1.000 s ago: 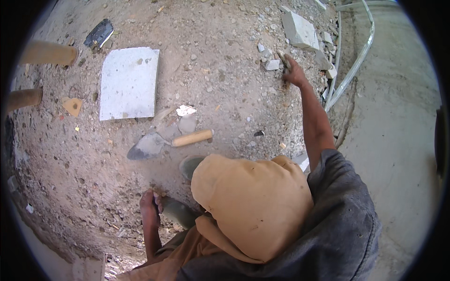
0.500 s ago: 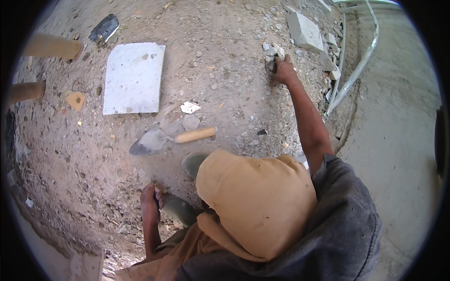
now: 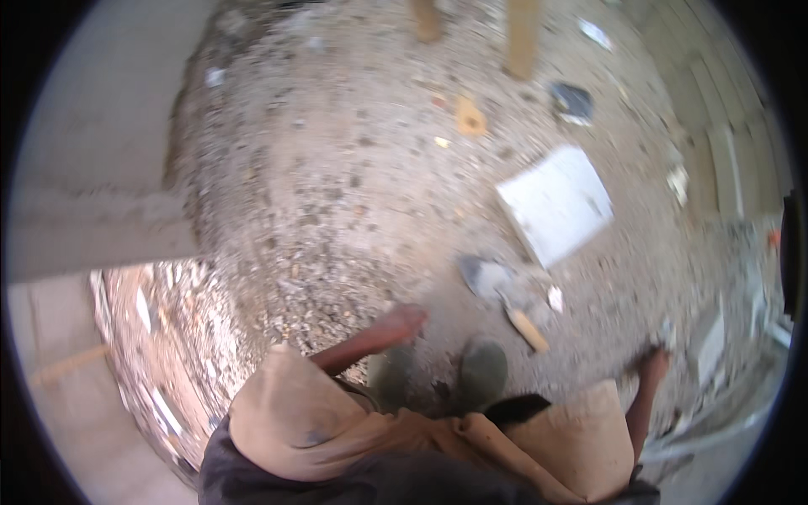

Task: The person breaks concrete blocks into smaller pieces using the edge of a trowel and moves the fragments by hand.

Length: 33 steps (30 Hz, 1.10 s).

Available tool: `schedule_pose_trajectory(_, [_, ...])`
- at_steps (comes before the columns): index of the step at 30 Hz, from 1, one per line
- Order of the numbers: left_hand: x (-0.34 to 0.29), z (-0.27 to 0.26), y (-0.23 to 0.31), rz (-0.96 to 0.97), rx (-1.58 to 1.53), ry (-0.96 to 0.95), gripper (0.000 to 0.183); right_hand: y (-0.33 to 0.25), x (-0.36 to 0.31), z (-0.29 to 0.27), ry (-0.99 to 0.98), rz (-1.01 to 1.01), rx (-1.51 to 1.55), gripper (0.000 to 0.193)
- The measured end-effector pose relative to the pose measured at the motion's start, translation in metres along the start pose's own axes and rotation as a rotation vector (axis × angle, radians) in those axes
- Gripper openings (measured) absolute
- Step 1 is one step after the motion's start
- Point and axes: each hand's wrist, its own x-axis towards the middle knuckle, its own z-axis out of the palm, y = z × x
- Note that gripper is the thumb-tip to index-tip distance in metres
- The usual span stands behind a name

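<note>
My left hand [image 3: 402, 323] hangs just in front of the knees, above the gravelly ground and near one green boot [image 3: 483, 367]. Motion blurs its fingers, so what they hold, if anything, is hidden. Over at the right, my right hand [image 3: 654, 364] reaches low beside the right knee, close to loose rubble; its fingers are smeared too. Between the hands and a little farther off lies a trowel [image 3: 528, 330], its wooden handle toward me and its blade dusted with grey. Beyond it rests a flat white slab [image 3: 559, 207].
Two wooden posts [image 3: 522, 38] stand at the far side. A black scrap [image 3: 574, 103] and a tan scrap [image 3: 470, 116] lie on the ground. Stacked blocks [image 3: 715, 143] line the right; a concrete ledge [image 3: 101, 210] runs along the left. A pale block [image 3: 709, 343] lies near my right hand.
The view has swung left, so the slab and trowel appear farther right and turned. My right arm, stretched far out toward the rubble before, is now drawn in nearer the right knee.
</note>
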Motion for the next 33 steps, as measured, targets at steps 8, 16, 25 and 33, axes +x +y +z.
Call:
schedule_pose_trajectory(8, [-0.009, -0.043, 0.063, -0.704, -0.765, 0.055, 0.039, -0.018, 0.000, -0.048, -0.042, -0.228, 0.026, 0.023])
schedule_pose_trajectory(16, [-0.018, -0.008, 0.032, -0.386, -0.432, -0.008, 0.026, -0.151, -0.081, -0.258, -0.870, -0.448, -0.301, 0.039])
schedule_pose_trajectory(25, [-0.008, -0.022, 0.035, 0.006, -0.213, -0.029, 0.016, -0.505, -0.099, -0.416, -0.270, -1.618, 0.453, 0.040])
schedule_pose_trajectory(33, [-0.028, -0.047, 0.062, -0.885, -1.057, -0.019, 0.034, -0.420, -0.158, -0.292, -0.520, -1.413, 0.394, 0.030])
